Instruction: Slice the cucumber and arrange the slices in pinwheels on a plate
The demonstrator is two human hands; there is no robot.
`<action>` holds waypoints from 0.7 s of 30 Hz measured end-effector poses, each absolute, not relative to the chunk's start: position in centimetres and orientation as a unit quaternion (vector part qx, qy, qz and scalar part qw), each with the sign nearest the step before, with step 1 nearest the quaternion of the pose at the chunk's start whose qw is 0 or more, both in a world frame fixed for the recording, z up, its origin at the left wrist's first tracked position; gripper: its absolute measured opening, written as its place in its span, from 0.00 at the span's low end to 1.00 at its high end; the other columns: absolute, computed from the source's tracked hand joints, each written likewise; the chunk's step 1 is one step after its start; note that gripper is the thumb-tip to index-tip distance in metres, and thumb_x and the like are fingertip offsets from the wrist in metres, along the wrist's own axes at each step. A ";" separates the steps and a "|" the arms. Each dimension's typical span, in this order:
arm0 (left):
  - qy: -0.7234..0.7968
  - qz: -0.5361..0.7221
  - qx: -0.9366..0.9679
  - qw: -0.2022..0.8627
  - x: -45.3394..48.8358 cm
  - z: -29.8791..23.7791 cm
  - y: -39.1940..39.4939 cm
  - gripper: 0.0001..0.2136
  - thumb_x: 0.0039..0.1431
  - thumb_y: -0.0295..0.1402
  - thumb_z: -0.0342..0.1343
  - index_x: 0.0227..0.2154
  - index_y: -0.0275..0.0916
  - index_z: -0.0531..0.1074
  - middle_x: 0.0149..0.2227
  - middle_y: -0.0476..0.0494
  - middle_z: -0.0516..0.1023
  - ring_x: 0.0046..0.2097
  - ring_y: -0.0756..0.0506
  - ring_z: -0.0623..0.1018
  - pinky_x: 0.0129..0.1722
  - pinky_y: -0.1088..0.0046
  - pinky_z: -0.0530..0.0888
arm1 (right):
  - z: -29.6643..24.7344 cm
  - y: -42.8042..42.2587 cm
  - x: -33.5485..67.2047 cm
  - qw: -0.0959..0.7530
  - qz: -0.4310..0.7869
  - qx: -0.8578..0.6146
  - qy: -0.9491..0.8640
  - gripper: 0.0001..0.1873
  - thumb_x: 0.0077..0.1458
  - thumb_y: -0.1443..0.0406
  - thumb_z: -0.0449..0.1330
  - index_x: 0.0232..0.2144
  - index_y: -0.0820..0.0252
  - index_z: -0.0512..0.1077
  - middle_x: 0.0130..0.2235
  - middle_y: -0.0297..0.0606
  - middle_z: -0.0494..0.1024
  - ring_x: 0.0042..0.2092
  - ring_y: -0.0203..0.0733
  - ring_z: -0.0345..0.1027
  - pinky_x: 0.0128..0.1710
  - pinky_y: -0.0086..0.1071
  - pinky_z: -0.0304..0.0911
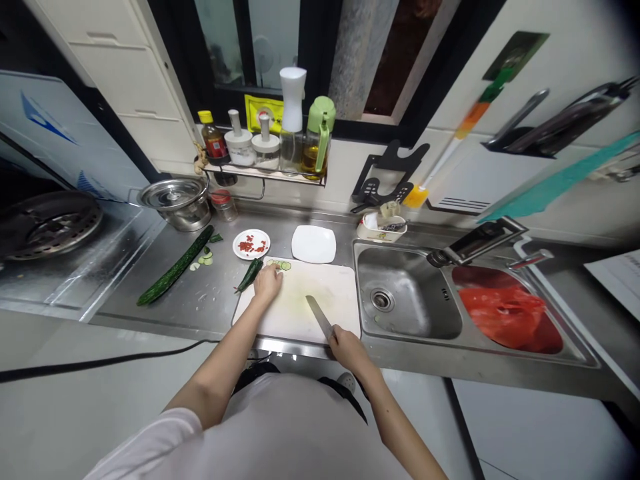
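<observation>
My right hand (345,347) grips the handle of a kitchen knife (320,317), whose blade slants up and left across the white cutting board (295,320). At the board's upper left, my left hand (268,283) reaches with its fingertips to a row of cucumber slices (281,265); the fingers look extended, and whether they pinch a slice is too small to see. Just left of that hand lie dark green peppers (250,275). Behind the board are a white plate with chopped red pieces (241,236) and a bare white square plate (314,244).
A long cucumber (177,267) and some cut pieces (206,259) lie on the steel counter at left, near a lidded pot (175,200). To the right is a sink (410,293) with a faucet (475,241); its second basin holds a red plastic bag (505,313). A condiment shelf (270,172) hangs behind.
</observation>
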State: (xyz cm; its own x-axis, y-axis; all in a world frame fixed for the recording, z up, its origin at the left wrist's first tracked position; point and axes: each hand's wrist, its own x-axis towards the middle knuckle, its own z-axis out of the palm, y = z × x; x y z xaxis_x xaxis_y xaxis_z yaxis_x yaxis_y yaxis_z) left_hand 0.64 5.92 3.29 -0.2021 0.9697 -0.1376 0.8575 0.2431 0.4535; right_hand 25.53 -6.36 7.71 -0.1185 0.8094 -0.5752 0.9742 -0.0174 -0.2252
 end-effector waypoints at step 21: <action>0.763 0.108 0.608 0.191 2.2 1.9 10.2 0.11 0.58 0.28 0.51 0.43 0.42 0.72 0.48 0.40 0.76 0.49 0.43 0.74 0.45 0.72 0.68 | 8.6 -6.9 25.9 0.132 -0.288 0.660 0.681 0.13 0.64 0.63 0.48 0.44 0.59 0.69 0.41 0.44 0.78 0.43 0.45 0.71 0.34 0.30 0.50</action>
